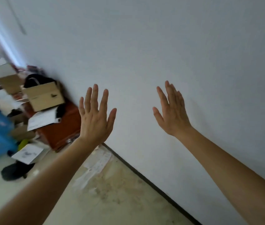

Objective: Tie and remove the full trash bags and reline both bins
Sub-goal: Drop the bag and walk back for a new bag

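The left hand point(95, 117) and the right hand point(171, 113) are being held up before the wall point(161, 46), fingers spread, nothing being gripped. No bin or trash bag is being shown, so their place cannot be told. A trip is being risked, probably, by the papers point(26, 154) lying on the floor point(120, 192) and the box point(45, 96) piled near them at the left.

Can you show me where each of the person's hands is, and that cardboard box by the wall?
left hand point(96, 119), head view, on the back of the hand.
right hand point(173, 116), head view, on the back of the hand.
cardboard box point(45, 96), head view, on its front face.
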`<state>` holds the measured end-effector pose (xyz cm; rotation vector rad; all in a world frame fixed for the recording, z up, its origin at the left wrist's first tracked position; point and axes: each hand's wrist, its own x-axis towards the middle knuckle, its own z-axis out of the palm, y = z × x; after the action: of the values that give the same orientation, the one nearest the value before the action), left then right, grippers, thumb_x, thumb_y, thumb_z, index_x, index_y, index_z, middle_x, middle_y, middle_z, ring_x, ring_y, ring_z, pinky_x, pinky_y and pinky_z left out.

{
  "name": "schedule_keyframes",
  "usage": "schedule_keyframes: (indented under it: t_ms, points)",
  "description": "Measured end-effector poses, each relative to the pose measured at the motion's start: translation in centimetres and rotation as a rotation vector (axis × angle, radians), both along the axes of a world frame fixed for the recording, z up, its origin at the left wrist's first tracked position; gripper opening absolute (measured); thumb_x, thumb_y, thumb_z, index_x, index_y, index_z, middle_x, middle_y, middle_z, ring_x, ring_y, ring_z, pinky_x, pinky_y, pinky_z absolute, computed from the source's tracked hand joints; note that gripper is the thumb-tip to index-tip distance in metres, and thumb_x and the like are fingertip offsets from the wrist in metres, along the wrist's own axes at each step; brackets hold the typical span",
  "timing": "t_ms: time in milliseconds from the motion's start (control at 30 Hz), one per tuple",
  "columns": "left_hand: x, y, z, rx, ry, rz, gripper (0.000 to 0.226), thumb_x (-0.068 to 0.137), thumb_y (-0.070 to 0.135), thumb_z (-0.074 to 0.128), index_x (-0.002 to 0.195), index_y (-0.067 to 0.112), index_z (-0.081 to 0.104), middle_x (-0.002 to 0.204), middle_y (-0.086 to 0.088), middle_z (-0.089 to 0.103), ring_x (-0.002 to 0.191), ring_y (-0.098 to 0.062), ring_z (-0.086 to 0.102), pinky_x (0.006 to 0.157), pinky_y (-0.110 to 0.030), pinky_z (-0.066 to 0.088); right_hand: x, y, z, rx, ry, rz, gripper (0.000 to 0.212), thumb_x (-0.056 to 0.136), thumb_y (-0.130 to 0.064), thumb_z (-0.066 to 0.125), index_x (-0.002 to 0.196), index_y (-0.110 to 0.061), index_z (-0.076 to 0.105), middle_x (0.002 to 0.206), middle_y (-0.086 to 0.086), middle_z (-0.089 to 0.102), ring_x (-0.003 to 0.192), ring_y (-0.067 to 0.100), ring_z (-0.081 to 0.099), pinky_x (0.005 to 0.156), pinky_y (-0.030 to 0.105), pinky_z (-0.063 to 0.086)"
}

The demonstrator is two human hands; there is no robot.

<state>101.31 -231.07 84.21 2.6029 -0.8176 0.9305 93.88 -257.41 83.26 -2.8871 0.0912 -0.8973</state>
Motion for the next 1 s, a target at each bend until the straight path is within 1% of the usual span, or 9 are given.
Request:
schedule_keyframes:
  t_ms: [200,300,400,500,633,767,833,933,1000]
  points:
    - [6.8,15.2,-2.5,0.03,0.057,0.205,0.066,0.1,0.049,0.026,0.155,0.013,0.018,0.163,-0.017,0.003,0.151,-0.032,-0.003,0.119,-0.057,0.006,13.0,13.1,-0.8,-0.063,0.014,0.178,0.07,0.101,-0.037,0.045,0.158,-0.015,0.011,0.166,0.015,-0.001,0.153,0.03,0.0,0.123,0.051,0.008]
    - [10.6,22.6,-2.3,0.059,0.048,0.275,0.065,0.1,0.049,0.027,0.155,0.014,0.02,0.163,-0.015,0.003,0.151,-0.031,-0.002,0.119,-0.057,0.006,19.5,20.6,-0.7,-0.058,0.023,0.247,0.071,0.1,-0.038,0.045,0.158,-0.016,0.01,0.166,0.014,-0.001,0.153,0.03,0.001,0.123,0.051,0.008]
    - [13.8,30.1,-1.6,0.073,0.036,0.349,0.066,0.101,0.051,0.024,0.156,0.017,0.015,0.164,-0.014,0.002,0.151,-0.03,-0.003,0.119,-0.057,0.007,25.2,28.6,-0.3,-0.041,0.023,0.325,0.071,0.1,-0.037,0.046,0.158,-0.016,0.011,0.166,0.015,0.0,0.153,0.03,0.001,0.123,0.052,0.008]
    - [16.3,37.3,-1.5,0.052,0.047,0.453,0.067,0.1,0.052,0.021,0.156,0.016,0.014,0.164,-0.013,0.0,0.151,-0.03,-0.004,0.119,-0.057,0.007,29.6,36.4,-0.4,-0.008,0.03,0.397,0.07,0.1,-0.038,0.045,0.158,-0.016,0.012,0.166,0.015,0.001,0.153,0.031,0.002,0.123,0.052,0.008]
    - [19.3,46.3,-3.0,0.029,0.05,0.565,0.066,0.1,0.048,0.031,0.155,0.014,0.021,0.163,-0.015,0.006,0.151,-0.032,0.001,0.118,-0.058,0.011,35.5,46.4,-1.8,-0.061,0.059,0.536,0.071,0.099,-0.039,0.047,0.158,-0.016,0.012,0.165,0.014,0.003,0.153,0.031,0.004,0.123,0.052,0.008]
    - [22.5,55.4,-4.7,0.025,0.095,0.684,0.067,0.1,0.053,0.02,0.155,0.015,0.019,0.163,-0.015,0.007,0.151,-0.033,0.002,0.118,-0.058,0.012,41.9,56.7,-3.9,-0.066,0.104,0.64,0.072,0.097,-0.039,0.05,0.156,-0.016,0.016,0.165,0.014,0.007,0.152,0.031,0.006,0.122,0.053,0.014]
    - [24.7,60.2,-5.4,0.032,0.106,0.718,0.069,0.1,0.055,0.016,0.155,0.014,0.021,0.163,-0.016,0.008,0.151,-0.033,0.002,0.119,-0.056,0.01,45.2,62.4,-5.0,-0.048,0.118,0.69,0.072,0.097,-0.039,0.049,0.156,-0.018,0.016,0.165,0.014,0.005,0.152,0.03,0.004,0.122,0.052,0.011]
    - [28.9,67.6,-5.5,0.098,0.102,0.765,0.067,0.1,0.053,0.02,0.154,0.013,0.022,0.163,-0.015,0.006,0.151,-0.031,0.001,0.119,-0.057,0.01,50.1,70.8,-6.2,-0.018,0.104,0.751,0.071,0.099,-0.04,0.045,0.158,-0.019,0.012,0.166,0.011,-0.001,0.153,0.027,-0.002,0.123,0.048,0.006]
    - [32.0,73.3,-5.1,0.098,0.144,0.833,0.068,0.099,0.052,0.021,0.155,0.014,0.019,0.164,-0.014,0.002,0.151,-0.03,-0.002,0.119,-0.056,0.009,54.1,77.2,-6.6,0.01,0.123,0.794,0.071,0.099,-0.041,0.044,0.158,-0.019,0.011,0.166,0.011,-0.003,0.153,0.026,-0.003,0.124,0.047,0.004]
